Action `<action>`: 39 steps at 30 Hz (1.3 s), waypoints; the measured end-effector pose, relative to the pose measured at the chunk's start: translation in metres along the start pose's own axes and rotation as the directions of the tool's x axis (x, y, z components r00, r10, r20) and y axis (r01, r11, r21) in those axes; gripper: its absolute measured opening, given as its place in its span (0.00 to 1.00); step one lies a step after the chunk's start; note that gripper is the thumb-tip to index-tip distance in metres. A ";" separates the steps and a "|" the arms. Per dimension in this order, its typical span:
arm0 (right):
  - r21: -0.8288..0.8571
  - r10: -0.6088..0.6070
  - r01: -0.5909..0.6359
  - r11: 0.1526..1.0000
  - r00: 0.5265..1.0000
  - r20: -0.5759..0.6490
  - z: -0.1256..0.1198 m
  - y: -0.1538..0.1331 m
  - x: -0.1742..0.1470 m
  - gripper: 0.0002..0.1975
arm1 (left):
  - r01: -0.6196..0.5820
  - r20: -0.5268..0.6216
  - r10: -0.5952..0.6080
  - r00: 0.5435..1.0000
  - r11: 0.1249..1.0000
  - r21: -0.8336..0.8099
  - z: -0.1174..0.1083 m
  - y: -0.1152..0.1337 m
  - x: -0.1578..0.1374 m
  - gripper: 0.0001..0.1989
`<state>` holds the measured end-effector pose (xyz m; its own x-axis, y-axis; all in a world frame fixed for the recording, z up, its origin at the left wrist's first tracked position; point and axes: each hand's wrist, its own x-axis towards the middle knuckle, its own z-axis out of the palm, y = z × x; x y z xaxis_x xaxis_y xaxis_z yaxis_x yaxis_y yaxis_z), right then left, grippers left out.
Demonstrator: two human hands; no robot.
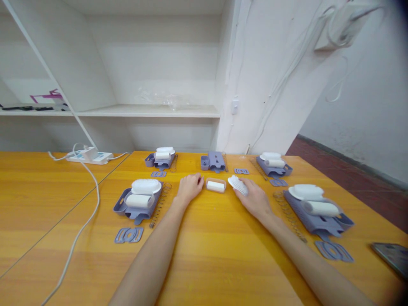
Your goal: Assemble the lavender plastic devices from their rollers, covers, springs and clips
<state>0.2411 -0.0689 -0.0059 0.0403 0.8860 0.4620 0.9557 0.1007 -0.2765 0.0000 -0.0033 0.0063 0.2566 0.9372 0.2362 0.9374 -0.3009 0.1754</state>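
In my right hand (255, 197) is a white ribbed oval piece (238, 185), tilted, with the fingers closed round its right end. My left hand (190, 187) rests on the table with its fingers curled, and I see nothing in it. Between the hands lies a small translucent oblong tray (225, 185) with a white block (216, 186) in it. Just behind stand a purple-grey plastic holder (216, 161) with a cup at its left side and a flat cut-out plate (241, 171).
Similar purple-grey sets with white parts stand at left (138, 199), back left (163, 157), back right (274, 163) and right (315, 208); coiled springs (161, 204) lie beside them. A power strip (91, 156) with a trailing cable is at far left, a phone (392, 257) at far right.
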 end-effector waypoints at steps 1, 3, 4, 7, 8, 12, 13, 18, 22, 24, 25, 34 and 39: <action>-0.006 -0.022 0.022 1.000 1.000 -0.004 0.002 0.000 -0.002 0.18 | 0.001 -0.002 -0.001 1.000 1.000 0.000 0.000 0.000 0.000 0.20; -0.014 -0.072 0.072 0.997 0.997 -0.005 0.005 0.000 -0.004 0.17 | 0.002 -0.006 -0.002 1.000 1.000 0.001 -0.001 0.001 -0.001 0.21; -0.015 -0.092 0.091 0.996 0.996 -0.005 0.006 0.000 -0.005 0.17 | 0.002 -0.008 -0.002 1.000 1.000 0.001 -0.002 0.001 -0.001 0.21; -0.010 -0.115 0.114 0.993 0.993 -0.009 0.005 0.000 -0.007 0.18 | 0.004 -0.016 -0.004 1.000 1.000 -0.003 -0.004 0.002 -0.002 0.23; -0.007 -0.118 0.118 0.993 0.993 -0.011 0.005 -0.001 -0.008 0.18 | 0.006 -0.021 -0.006 1.000 1.000 -0.009 -0.004 0.002 -0.003 0.23; 0.010 -0.139 0.139 0.990 0.990 -0.004 0.002 -0.003 -0.009 0.19 | 0.010 -0.053 -0.013 0.999 0.999 -0.051 -0.007 0.003 -0.004 0.23; 0.014 -0.145 0.145 0.989 0.989 -0.003 0.001 -0.003 -0.009 0.19 | 0.007 -0.063 -0.011 0.998 0.998 -0.059 -0.007 0.003 -0.004 0.22; 0.034 -0.144 0.145 0.989 0.989 -0.017 0.000 -0.004 -0.009 0.17 | -0.015 -0.099 0.007 0.995 0.997 -0.079 -0.004 0.003 -0.004 0.22; 0.063 -0.143 0.145 0.987 0.989 -0.034 -0.001 -0.004 -0.010 0.16 | -0.034 -0.126 0.022 0.992 0.995 -0.093 -0.004 0.002 -0.004 0.21; 0.076 -0.139 0.142 0.987 0.989 -0.049 -0.002 -0.004 -0.010 0.15 | -0.049 -0.136 0.035 0.990 0.994 -0.103 -0.005 0.002 -0.005 0.21; 0.079 -0.138 0.142 0.987 0.989 -0.054 -0.002 -0.004 -0.010 0.15 | -0.060 -0.143 0.044 0.989 0.992 -0.108 -0.005 0.003 -0.006 0.21; 0.079 -0.188 0.192 0.978 0.981 -0.055 -0.006 -0.007 -0.011 0.14 | -0.316 -0.182 0.290 0.939 0.939 -0.134 -0.016 0.028 -0.016 0.27; 0.037 -0.261 0.262 0.964 0.965 -0.032 -0.007 -0.009 -0.012 0.17 | -0.461 -0.202 0.432 0.879 0.879 -0.124 -0.017 0.039 -0.019 0.30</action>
<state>0.2343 -0.0838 -0.0032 -0.2011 0.8140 0.5450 0.9216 0.3458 -0.1764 0.0281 -0.0356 0.0247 0.5829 0.6580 0.4768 0.6765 -0.7180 0.1637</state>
